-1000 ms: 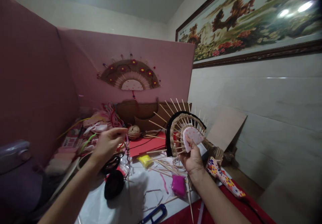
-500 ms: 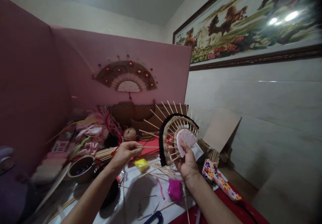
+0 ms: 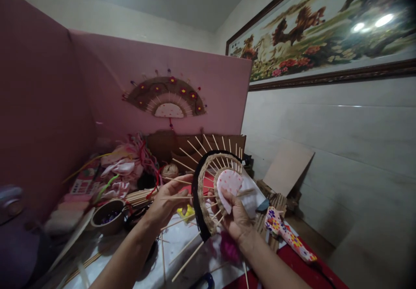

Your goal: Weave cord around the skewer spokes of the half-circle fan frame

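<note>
A handmade fan frame (image 3: 200, 193) of thin wooden sticks, woven twine and a black yarn band is held up over the table, tilted. My right hand (image 3: 237, 217) grips its half-round white base with pink dots, thumb in front and the other fingers partly hidden behind. At the fan's left side, my left hand (image 3: 172, 200) has its fingers round the sticks by the outer edge of the black band. Bare stick ends fan out beyond that band. Below lies a yellow packet (image 3: 186, 213), partly covered by the fan.
A finished fan (image 3: 169, 98) hangs on the pink board. To the left stand a bowl of purple beads (image 3: 108, 217), a stick bundle (image 3: 139, 196) and a twine ball (image 3: 170, 170). A flowered glue gun (image 3: 289, 235) lies right; blue-handled scissors (image 3: 206, 281) lie in front.
The fan has come lower and left, turning so more sticks point down-left. My left hand has moved from one stick's outer end in to the black band's edge.
</note>
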Motion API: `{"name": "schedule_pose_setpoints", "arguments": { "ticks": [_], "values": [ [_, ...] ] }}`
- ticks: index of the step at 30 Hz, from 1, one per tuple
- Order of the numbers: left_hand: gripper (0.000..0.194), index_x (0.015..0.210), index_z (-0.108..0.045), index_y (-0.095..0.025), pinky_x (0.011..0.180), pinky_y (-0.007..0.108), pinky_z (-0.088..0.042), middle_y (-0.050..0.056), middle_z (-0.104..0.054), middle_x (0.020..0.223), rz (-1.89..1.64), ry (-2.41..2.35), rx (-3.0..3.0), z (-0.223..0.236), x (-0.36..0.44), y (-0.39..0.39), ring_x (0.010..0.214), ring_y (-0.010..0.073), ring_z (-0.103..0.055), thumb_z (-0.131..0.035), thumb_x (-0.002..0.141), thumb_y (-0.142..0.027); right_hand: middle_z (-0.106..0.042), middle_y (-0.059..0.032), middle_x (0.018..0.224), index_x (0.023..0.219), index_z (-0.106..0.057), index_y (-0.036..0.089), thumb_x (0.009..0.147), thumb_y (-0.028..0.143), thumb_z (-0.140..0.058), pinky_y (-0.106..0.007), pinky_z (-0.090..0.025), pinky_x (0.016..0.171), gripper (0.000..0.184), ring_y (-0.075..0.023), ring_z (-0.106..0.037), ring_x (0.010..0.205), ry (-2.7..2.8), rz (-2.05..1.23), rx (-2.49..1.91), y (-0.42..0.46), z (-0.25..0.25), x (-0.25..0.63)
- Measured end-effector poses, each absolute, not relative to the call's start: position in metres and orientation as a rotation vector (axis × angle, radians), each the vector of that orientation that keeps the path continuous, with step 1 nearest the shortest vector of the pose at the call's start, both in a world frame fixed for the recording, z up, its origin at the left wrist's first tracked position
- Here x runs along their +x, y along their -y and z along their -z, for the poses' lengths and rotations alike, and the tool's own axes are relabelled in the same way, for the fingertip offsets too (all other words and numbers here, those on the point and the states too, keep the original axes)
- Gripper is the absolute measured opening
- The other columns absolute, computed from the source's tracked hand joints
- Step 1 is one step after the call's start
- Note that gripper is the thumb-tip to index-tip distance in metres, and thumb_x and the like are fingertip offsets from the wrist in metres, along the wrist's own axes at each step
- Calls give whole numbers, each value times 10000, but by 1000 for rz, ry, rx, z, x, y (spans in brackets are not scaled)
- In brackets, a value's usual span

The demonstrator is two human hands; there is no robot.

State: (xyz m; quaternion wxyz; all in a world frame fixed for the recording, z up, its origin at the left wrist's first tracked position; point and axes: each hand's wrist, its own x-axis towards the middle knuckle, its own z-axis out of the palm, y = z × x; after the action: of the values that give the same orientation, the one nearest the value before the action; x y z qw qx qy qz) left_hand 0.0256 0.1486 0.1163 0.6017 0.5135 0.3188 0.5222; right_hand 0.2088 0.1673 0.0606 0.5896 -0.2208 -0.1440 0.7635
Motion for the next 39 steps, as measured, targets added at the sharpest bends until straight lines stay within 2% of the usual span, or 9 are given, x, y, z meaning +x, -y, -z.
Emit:
{"name": "schedule_pose_setpoints", "arguments": {
  "ticks": [3, 7, 9, 14, 22, 27, 32, 39],
  "values": [
    [252, 899, -672, -168, 542, 213, -408, 27, -655, 741, -1281, -791, 1209, -107, 27, -150, 582, 100, -553, -681, 687, -305, -695, -50, 621, 786, -634, 110, 654, 135, -660, -283, -563, 540, 137, -187, -670, 585, 357, -1795, -540, -165, -62, 207],
    [214, 750, -676, -134, 424, 173, -281, -17, -571, 545, -1328, -871, 1253, -99, 22, -151, 437, 47, -403, -685, 682, -336, -691, -55, 600, 776, -640, 101, 652, 144, -658, -286, -561, 541, 133, -198, -674, 603, 390, -1808, -555, -162, -64, 206],
    [223, 737, -680, -129, 409, 172, -261, -19, -568, 525, -1323, -890, 1250, -98, 19, -150, 418, 42, -385, -706, 656, -335, -688, -60, 590, 755, -642, 97, 646, 146, -662, -282, -560, 543, 121, -202, -675, 609, 406, -1829, -552, -161, -64, 205],
    [258, 759, -699, -132, 479, 197, -365, 30, -646, 584, -1315, -930, 1240, -98, 16, -148, 526, 106, -530, -731, 617, -344, -682, -66, 569, 732, -646, 93, 656, 157, -655, -285, -559, 544, 100, -203, -673, 598, 422, -1860, -567, -160, -62, 204],
    [253, 791, -712, -159, 583, 220, -437, 48, -696, 691, -1293, -945, 1270, -94, 12, -149, 637, 137, -596, -721, 625, -350, -698, -97, 632, 744, -642, 84, 675, 159, -637, -278, -557, 507, 102, -204, -675, 599, 447, -1832, -610, -161, -65, 204],
    [275, 703, -716, -147, 566, 252, -449, 61, -687, 644, -1312, -1061, 1312, -98, 9, -149, 606, 163, -596, -753, 546, -370, -687, -95, 593, 720, -644, 82, 684, 175, -627, -297, -562, 542, 101, -220, -679, 633, 447, -1863, -583, -160, -66, 205],
    [245, 650, -703, -144, 454, 223, -370, 23, -631, 540, -1383, -1178, 1384, -99, 2, -151, 470, 119, -508, -725, 574, -377, -683, -90, 579, 729, -646, 72, 668, 147, -636, -283, -560, 550, 97, -206, -676, 602, 449, -1857, -599, -159, -64, 205],
    [95, 576, -693, -188, 596, 228, -374, 7, -587, 604, -1492, -1255, 1688, -98, -19, -157, 618, 135, -499, -735, 583, -273, -698, -106, 622, 728, -648, 72, 683, 167, -624, -244, -542, 481, 108, -189, -668, 563, 518, -1865, -620, -160, -62, 205]
  ]
}}
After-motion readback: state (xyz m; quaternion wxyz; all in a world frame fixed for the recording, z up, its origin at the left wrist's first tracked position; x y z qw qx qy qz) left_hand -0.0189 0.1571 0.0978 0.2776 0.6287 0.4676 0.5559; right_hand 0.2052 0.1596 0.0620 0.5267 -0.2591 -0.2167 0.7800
